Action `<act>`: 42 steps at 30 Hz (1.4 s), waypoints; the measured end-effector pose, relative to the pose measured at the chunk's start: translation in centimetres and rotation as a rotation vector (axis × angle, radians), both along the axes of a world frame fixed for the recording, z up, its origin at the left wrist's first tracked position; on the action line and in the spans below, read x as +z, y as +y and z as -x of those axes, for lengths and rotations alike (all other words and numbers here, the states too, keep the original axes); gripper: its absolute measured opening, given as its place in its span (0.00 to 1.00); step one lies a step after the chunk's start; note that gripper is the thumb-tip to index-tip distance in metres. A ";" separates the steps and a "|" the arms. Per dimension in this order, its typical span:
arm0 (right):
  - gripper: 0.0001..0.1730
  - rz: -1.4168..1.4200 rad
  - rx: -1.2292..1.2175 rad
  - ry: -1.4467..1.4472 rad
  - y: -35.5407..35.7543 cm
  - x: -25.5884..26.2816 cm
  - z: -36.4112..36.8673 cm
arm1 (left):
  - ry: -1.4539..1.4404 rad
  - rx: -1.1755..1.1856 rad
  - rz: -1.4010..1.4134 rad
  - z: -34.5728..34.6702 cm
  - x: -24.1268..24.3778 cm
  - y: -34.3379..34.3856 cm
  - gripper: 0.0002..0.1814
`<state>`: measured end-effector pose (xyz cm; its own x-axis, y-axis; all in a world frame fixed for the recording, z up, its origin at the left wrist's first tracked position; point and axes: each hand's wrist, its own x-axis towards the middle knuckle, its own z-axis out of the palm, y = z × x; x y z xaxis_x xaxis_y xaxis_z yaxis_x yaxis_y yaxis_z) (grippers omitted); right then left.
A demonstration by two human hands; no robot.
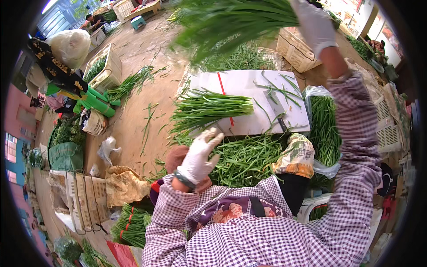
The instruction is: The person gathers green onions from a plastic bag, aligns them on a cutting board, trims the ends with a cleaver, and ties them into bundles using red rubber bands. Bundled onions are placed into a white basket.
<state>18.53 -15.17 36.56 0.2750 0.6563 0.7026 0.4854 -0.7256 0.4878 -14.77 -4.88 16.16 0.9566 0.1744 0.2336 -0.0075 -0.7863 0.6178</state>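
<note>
My right hand [315, 28], in a white glove, is raised at the top and grips a bunch of long green leaves [240, 23], likely garlic chives, blurred by motion. My left hand [202, 157], gloved too, hovers with spread fingers over the near left edge of a white board [200, 80] and holds nothing. Across a red tape strip [221, 83] on the board lies another bunch of chives [213, 108]. To its right rest a cleaver [275, 103] with a black handle and several loose leaves [290, 95].
Cut leaves [248, 160] are heaped before me. Chives fill a plastic bag [323, 130] right of the board. A plastic crate [295, 50] stands beyond it. Tied bunches [128, 223] lie lower left, near stacked crates [86, 197]. A person in dark patterned clothing [60, 66] is at the left.
</note>
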 end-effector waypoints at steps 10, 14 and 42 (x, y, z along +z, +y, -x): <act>0.11 0.132 0.212 0.358 7.1 -31.5 0.5 | 0.010 0.191 0.029 -12.4 -9.2 -1.4 0.19; 0.08 0.196 0.277 0.442 6.1 -37.1 0.1 | 0.123 0.300 -0.322 -17.2 -9.4 1.6 0.55; 0.31 -1.146 0.671 2.175 4.1 -50.1 -2.2 | 0.554 0.133 -0.388 -24.6 -14.0 6.3 0.64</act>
<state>20.69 -11.09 -13.50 0.7252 0.6761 -0.1302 -0.2871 0.1250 -0.9497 9.78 1.42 2.20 0.9291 0.3013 -0.2147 0.3402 -0.9238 0.1757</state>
